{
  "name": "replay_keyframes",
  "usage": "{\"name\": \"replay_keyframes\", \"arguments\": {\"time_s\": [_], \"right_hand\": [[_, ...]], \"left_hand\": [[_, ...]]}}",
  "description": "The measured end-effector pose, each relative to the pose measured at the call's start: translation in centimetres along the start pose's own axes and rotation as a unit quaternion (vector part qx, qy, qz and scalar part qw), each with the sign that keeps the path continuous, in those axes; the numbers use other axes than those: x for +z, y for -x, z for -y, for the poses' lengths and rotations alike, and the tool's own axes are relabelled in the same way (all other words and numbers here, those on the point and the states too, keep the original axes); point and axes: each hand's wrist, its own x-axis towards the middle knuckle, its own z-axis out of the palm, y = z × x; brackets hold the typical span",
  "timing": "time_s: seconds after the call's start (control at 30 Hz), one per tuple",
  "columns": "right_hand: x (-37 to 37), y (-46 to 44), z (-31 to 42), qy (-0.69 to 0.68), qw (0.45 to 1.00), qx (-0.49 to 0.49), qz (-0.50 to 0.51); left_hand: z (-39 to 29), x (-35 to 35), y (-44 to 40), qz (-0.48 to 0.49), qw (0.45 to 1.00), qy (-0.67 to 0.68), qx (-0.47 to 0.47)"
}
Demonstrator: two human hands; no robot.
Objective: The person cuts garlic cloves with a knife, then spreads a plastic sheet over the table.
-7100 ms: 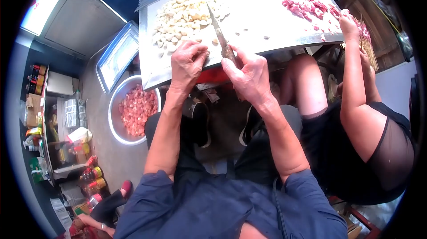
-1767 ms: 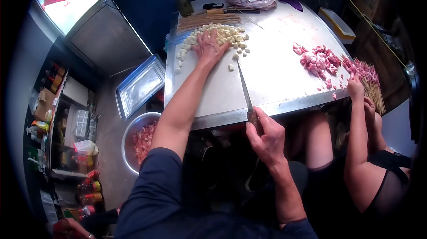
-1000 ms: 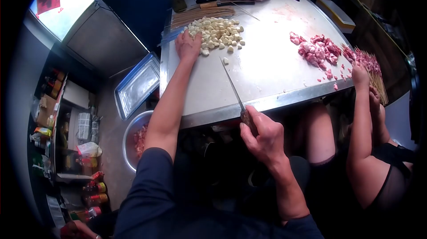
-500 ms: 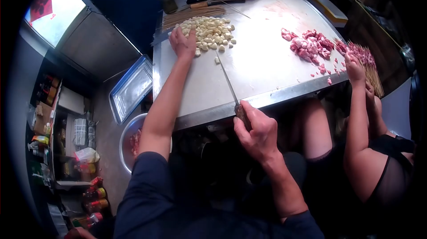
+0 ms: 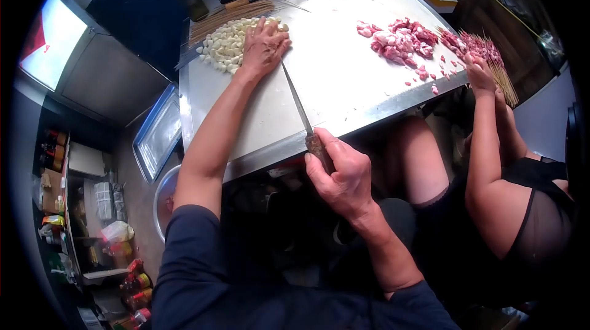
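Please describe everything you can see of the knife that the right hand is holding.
The knife has a long, narrow, grey blade, metallic in look, tapering to a point, and a mottled brown handle. The right hand grips the handle by the near edge of the table. The blade slants away over the tabletop, its tip near the left hand. Whether it touches the surface is unclear.

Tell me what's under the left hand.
White pieces show left of the left hand, a few by its fingertips; bare tabletop shows right of its wrist. Directly under palm and fingers is covered: can't tell how many pieces, if any.
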Motion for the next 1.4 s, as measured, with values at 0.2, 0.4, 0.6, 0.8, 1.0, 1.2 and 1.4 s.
{"name": "replay_keyframes", "arguments": {"time_s": [0.2,0.4,0.6,0.8,1.0,1.2,1.4], "right_hand": [[0.1,-0.3,-0.3,0.011,1.000,-0.004,-0.003],[-0.2,-0.8,-1.0,0.011,0.999,0.036,-0.005],[-0.1,-0.5,-1.3,0.043,0.993,0.101,0.034],[0.8,0.2,-0.8,0.058,0.991,0.100,0.073],[0.8,-0.7,-2.3,0.115,0.988,0.071,0.080],[0.7,-4.0,-1.9,0.201,0.969,0.108,0.096],[1.9,-9.3,-4.1,0.301,0.939,0.109,0.127]], "left_hand": [[-0.2,0.1,-1.7,-0.002,0.997,-0.024,-0.067],[-0.7,-2.0,1.5,-0.196,0.979,0.053,-0.015],[-7.6,-11.5,13.3,-0.130,0.920,0.327,-0.172],[-12.1,-10.0,22.2,-0.170,0.837,0.495,-0.162],[-12.3,-9.8,22.5,-0.226,0.811,0.508,-0.181],[-14.2,-10.2,22.5,-0.245,0.816,0.499,-0.158],[-15.3,-10.9,22.2,-0.235,0.817,0.506,-0.144]]}}
